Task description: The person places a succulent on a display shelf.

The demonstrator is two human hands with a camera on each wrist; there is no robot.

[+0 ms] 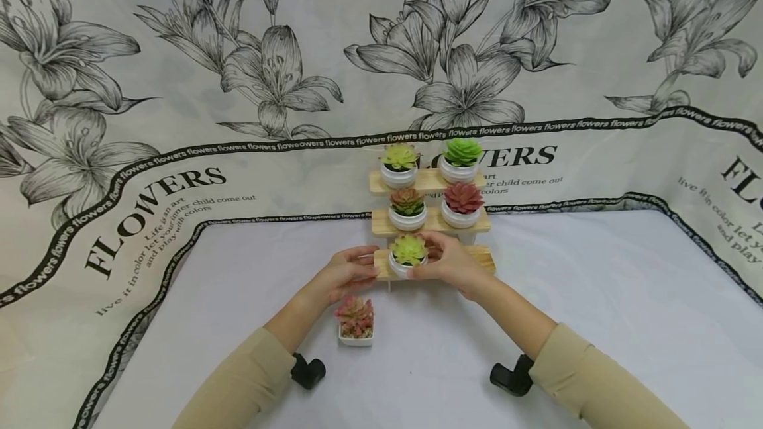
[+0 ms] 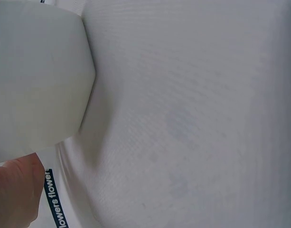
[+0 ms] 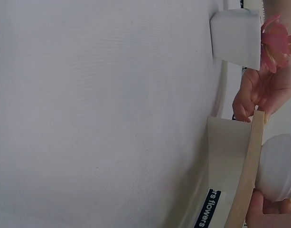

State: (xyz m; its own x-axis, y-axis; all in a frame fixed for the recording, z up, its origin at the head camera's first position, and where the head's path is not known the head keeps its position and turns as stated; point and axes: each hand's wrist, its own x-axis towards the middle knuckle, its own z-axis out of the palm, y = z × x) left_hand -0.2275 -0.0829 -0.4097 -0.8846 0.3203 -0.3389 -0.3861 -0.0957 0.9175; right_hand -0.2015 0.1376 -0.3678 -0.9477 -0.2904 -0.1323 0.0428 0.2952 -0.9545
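Note:
A tiered plant stand (image 1: 483, 258) with pale wooden shelves stands mid-table in the head view. My right hand (image 1: 456, 267) holds a round white pot with a yellow-green succulent (image 1: 408, 250) at the left part of the lowest shelf. In the right wrist view, its fingertips (image 3: 266, 206) touch the white pot (image 3: 277, 166), whose base is against the shelf board (image 3: 247, 166). My left hand (image 1: 348, 273) grips the left end of that shelf. Closer to me, a reddish-pink succulent in a square white pot (image 1: 356, 323) sits near the left wrist; its pot (image 2: 38, 76) fills the left wrist view's upper left.
On the top shelf are a yellow-green succulent (image 1: 399, 161) and a bright green one (image 1: 461, 157). The middle shelf carries a brownish-green succulent (image 1: 408, 207) and a red one (image 1: 461, 202). Flower-printed cloth (image 1: 298, 177) hangs behind the white table (image 1: 441, 363).

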